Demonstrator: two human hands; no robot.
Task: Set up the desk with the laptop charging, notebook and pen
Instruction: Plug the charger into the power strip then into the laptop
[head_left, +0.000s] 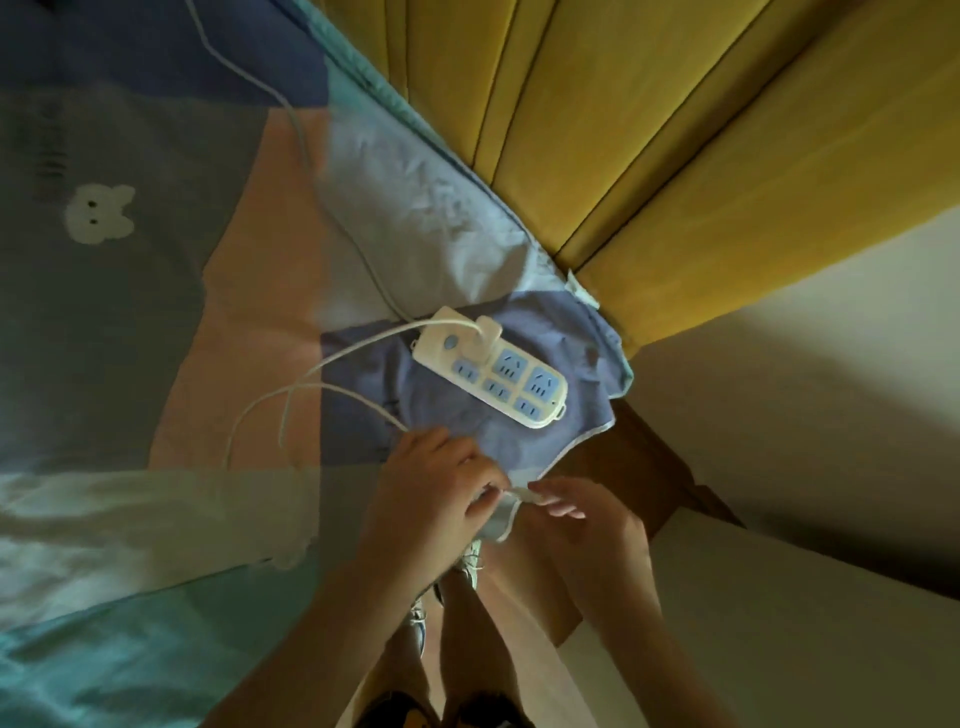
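A white power strip (491, 368) with blue sockets lies on a patchwork bed cover (156, 312) just right of the frame's centre, with a white plug (488, 332) seated at its upper end and a white charging cable (332, 364) looping from it down and left. Below the strip, the left hand (431, 493) curls around the cable near the cover's corner. Just right of it, the right hand (582, 519) pinches the cable's small white end; a yellow padded headboard (675, 130) fills the upper right.
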